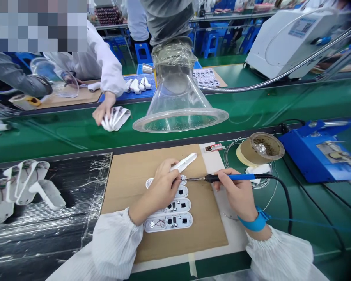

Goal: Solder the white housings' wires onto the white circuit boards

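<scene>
In the head view my right hand (236, 191) grips a soldering iron (231, 177) with a blue and black handle, its tip pointing left to the end of a white circuit board (183, 179). My left hand (165, 183) is closed around a slim white plastic casing (187, 161), which slants up to the right above that board. Its fingertips are bent down close to the iron's tip; whether they also pinch a wire is too small to tell. Below, several rounded white boards with black chips lie in a column, the front board (168, 222) showing thin wires. Part of the column is behind my left hand.
Brown cardboard (204, 226) lies under the boards. A clear extraction hood (179, 105) hangs ahead. Right are a round tin (260, 148), coiled wire and a blue device (321, 152). White casings (26, 183) lie left. Across the belt, a co-worker's hand (105, 109) holds white parts.
</scene>
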Motion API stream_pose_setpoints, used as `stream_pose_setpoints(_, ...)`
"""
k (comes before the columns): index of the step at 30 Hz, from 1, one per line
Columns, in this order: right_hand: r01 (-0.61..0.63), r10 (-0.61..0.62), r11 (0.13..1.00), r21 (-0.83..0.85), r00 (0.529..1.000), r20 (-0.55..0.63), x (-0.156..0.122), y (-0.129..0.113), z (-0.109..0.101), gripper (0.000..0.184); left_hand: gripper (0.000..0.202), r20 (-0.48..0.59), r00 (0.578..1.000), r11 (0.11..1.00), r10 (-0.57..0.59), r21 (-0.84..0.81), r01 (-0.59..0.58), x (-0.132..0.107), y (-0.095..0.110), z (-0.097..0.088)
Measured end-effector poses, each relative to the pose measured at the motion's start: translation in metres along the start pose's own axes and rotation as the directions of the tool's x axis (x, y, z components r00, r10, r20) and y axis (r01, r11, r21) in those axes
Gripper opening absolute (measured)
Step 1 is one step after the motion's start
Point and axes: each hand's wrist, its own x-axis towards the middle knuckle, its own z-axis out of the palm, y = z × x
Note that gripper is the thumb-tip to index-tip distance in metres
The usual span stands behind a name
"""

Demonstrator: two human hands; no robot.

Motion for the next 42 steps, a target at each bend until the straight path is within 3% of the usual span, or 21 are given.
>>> stream_pose_setpoints(42,-0.003,0.003,1.000,0.005,1.000,-0.020,0.0017,-0.0013,0.0075,0.036,0.019,-0.023,0.998,0.996,0.059,0.073,-0.057,-0.0014,-0.0048,0.0046)
